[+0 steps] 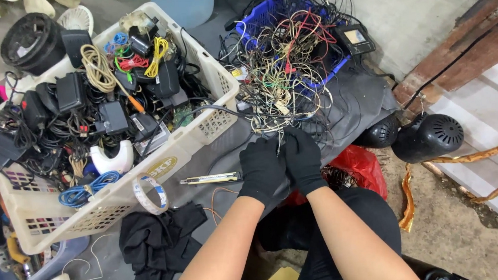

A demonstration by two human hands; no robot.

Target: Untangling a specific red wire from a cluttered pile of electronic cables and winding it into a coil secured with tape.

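Observation:
Both my hands wear black gloves and meet at the near edge of a big tangle of thin coloured wires (288, 74). My left hand (260, 169) and my right hand (302, 158) press together, fingers closed around strands at the tangle's lower edge. The tangle spills out of a blue plastic basket (253, 20) onto a dark grey cloth (362, 101). A small utility knife (211, 178) lies just left of my left hand.
A large beige crate (164, 159) at left holds black power adapters and coiled cables. A tape roll (150, 193) hangs on its rim. Black cloth (157, 243) lies below it. A red bag (359, 166) and two black speakers (430, 137) sit at right, beside wooden planks (462, 52).

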